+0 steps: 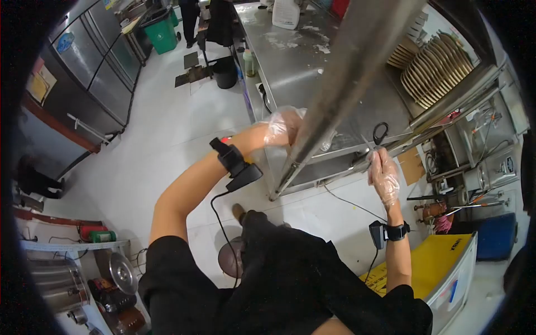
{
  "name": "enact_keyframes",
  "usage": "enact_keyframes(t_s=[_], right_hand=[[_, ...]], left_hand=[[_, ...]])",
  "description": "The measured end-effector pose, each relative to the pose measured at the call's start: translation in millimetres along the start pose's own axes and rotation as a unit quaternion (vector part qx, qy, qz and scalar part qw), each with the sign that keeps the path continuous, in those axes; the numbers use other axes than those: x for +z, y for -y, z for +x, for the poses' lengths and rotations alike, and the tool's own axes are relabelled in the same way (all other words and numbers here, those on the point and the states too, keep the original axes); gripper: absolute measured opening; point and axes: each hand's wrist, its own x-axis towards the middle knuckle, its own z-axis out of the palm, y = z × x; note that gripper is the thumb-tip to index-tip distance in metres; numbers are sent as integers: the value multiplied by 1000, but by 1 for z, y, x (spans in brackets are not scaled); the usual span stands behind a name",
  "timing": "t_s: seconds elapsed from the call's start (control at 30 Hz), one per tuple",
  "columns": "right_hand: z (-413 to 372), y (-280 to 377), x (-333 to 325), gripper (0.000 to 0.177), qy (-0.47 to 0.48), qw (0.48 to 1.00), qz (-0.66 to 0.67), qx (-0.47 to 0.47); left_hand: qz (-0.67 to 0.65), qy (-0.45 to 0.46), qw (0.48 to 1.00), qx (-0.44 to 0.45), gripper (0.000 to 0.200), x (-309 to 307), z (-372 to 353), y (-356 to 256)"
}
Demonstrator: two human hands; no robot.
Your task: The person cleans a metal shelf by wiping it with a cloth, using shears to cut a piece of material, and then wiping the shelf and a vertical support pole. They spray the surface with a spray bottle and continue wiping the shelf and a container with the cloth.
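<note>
My left hand (286, 124), in a clear plastic glove, reaches over the corner of the steel table (290, 67). A slanting metal pole (335, 84) crosses in front and hides its fingers. Clear plastic (328, 140) shows just past the pole; whether it belongs to the glove cannot be made out. My right hand (384, 177), also gloved, is off the table's front edge with its fingers pinched together. A thin, pale strand (367, 143) runs up from the fingertips, too fine to name. Near it on the tabletop lies a small black loop (380, 132).
Stacked plates (435, 70) fill a shelf at the right. A white bottle (286, 14) stands at the table's far end. A black bin (225, 72) and a green bin (160, 34) are on the floor. A yellow-topped cabinet (435, 259) is beside me, and a round stool (230, 257) below.
</note>
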Motion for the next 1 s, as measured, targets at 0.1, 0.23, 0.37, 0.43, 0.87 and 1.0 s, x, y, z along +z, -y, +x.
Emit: enact_keyframes(t_s=[0.1,0.23,0.37,0.43,0.87,1.0], right_hand=[[-6,9,4,29,-17,999,-19,27],[-7,20,22,27,-48,997,-34,46],[-11,46,48,27,-152,985,3,85],[-27,65,71,27,-220,971,38,83],[-101,164,195,17,-454,884,77,75],[-59,190,210,15,-340,939,-44,28]], left_hand=[[-25,64,998,4,34,-11,22,30],[-19,-126,991,48,32,12,58,167],[154,-58,985,-46,57,-12,67,229],[130,-29,990,-35,51,-4,57,209],[19,-263,949,175,33,57,78,269],[159,-178,971,-12,42,-23,79,329]])
